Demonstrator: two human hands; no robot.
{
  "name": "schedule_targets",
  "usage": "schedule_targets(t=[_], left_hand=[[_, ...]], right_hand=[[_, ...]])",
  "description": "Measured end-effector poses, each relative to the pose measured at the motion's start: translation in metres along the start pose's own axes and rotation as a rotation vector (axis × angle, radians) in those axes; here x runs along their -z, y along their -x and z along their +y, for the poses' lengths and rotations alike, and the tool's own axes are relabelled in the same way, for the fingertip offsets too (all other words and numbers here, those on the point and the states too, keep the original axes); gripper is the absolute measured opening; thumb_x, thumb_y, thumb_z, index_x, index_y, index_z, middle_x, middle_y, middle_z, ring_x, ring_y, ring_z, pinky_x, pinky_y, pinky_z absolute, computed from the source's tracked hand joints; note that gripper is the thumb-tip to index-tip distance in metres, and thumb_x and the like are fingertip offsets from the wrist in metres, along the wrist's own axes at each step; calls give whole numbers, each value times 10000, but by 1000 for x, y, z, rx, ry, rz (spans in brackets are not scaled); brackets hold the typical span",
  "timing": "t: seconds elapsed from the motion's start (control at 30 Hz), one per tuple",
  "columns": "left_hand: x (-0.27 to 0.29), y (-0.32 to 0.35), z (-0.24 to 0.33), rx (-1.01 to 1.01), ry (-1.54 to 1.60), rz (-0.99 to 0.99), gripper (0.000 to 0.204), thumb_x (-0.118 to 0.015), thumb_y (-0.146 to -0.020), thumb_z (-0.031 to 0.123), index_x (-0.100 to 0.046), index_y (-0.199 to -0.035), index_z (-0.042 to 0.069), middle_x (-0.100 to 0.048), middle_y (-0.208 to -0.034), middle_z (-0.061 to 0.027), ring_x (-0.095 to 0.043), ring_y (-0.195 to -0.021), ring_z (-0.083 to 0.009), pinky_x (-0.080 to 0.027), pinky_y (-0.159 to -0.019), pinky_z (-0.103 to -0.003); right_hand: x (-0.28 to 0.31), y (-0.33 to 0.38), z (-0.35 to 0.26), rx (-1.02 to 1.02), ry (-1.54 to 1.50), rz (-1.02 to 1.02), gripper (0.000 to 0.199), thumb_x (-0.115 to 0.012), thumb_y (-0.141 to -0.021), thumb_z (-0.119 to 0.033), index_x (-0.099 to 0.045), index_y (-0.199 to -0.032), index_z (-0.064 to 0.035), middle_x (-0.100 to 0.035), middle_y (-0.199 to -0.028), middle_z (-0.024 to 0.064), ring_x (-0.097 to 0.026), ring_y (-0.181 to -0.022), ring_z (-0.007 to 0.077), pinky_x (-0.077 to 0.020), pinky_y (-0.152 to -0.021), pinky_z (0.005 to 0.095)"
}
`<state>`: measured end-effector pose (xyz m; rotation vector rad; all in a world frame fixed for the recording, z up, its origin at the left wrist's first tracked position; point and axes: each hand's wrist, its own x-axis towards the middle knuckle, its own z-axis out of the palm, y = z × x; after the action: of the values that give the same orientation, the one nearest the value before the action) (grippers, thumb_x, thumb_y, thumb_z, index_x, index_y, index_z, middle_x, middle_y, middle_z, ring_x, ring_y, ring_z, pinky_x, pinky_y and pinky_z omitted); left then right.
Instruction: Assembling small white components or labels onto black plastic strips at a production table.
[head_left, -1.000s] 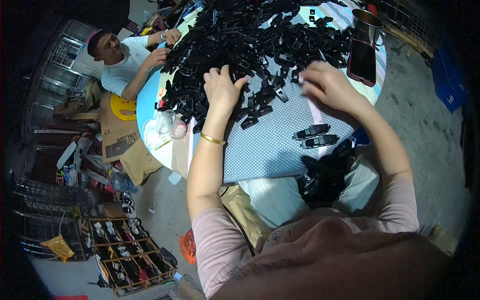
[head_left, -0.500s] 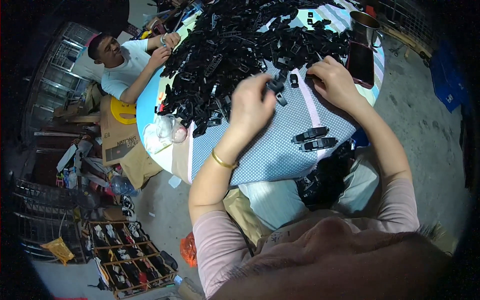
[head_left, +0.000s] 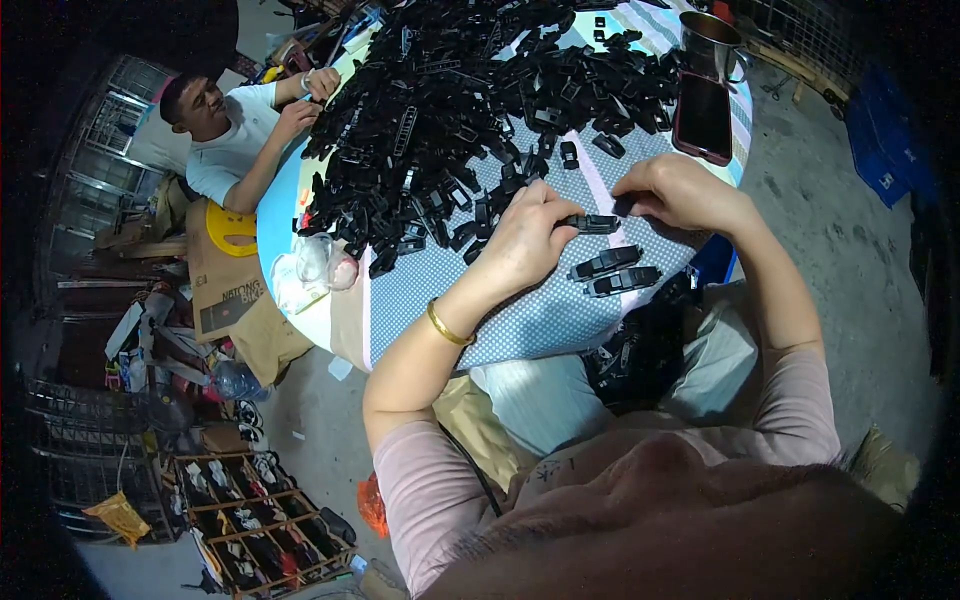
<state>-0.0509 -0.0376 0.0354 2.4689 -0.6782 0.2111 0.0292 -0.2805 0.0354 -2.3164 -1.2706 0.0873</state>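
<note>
In my left hand (head_left: 520, 238), thumb and fingers pinch a long black plastic part (head_left: 598, 224) with a slot-like opening, pointing right. My right hand (head_left: 685, 190) is closed at the fingertips on a small dark piece (head_left: 623, 207), just beyond the long part's end. Nearer to me, two similar long black parts, a far one (head_left: 603, 262) and a near one (head_left: 624, 281), lie side by side on the dotted cloth (head_left: 480, 320). A large heap of black plastic parts (head_left: 430, 130) covers the far and left of the table.
A phone (head_left: 703, 118) and a metal cup (head_left: 710, 42) stand at the far right. Loose black pieces, including a small one (head_left: 569, 154), lie beyond my hands. A plastic bag (head_left: 312, 268) is at the left edge. Another person (head_left: 235, 140) sits at the far left.
My left hand has come nearer and right with a black part from the heap's edge. My right hand has drawn nearer to me, and the hands are now close together.
</note>
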Motion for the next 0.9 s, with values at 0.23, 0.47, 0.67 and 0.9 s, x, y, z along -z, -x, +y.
schedule_targets(t=[0.23,0.47,0.67,0.9], left_hand=[[0,-2,-3,159,32,10,215,-744,-749,93,-689,-931,-7,-632,-872,-133,-646,-774,-272,-511,-710,-343],[1,-3,-5,112,42,46,210,-772,-715,96,-691,-868,-23,-637,-836,-133,-648,-769,-263,-510,-700,-339],[-4,-5,-1,31,47,83,223,-784,-689,99,-691,-853,-20,-636,-808,-127,-629,-732,-257,-492,-662,-340],[40,-7,-1,167,-209,65,393,-786,-733,329,-676,-909,-5,-649,-853,-151,-638,-797,-306,-505,-723,-393]], right_hand=[[-3,-3,-8,138,-79,164,281,-757,-726,-182,-666,-905,15,-630,-828,131,-617,-788,331,-490,-721,394],[-6,0,-22,137,114,200,241,-756,-694,-159,-677,-854,4,-575,-816,128,-575,-834,306,-469,-720,398],[-20,-10,-24,183,-17,192,220,-751,-691,-160,-666,-814,2,-580,-819,133,-571,-856,323,-461,-747,412],[-6,-8,-16,112,-217,-110,267,-781,-712,-214,-697,-854,-4,-640,-810,129,-624,-728,285,-486,-662,372]])
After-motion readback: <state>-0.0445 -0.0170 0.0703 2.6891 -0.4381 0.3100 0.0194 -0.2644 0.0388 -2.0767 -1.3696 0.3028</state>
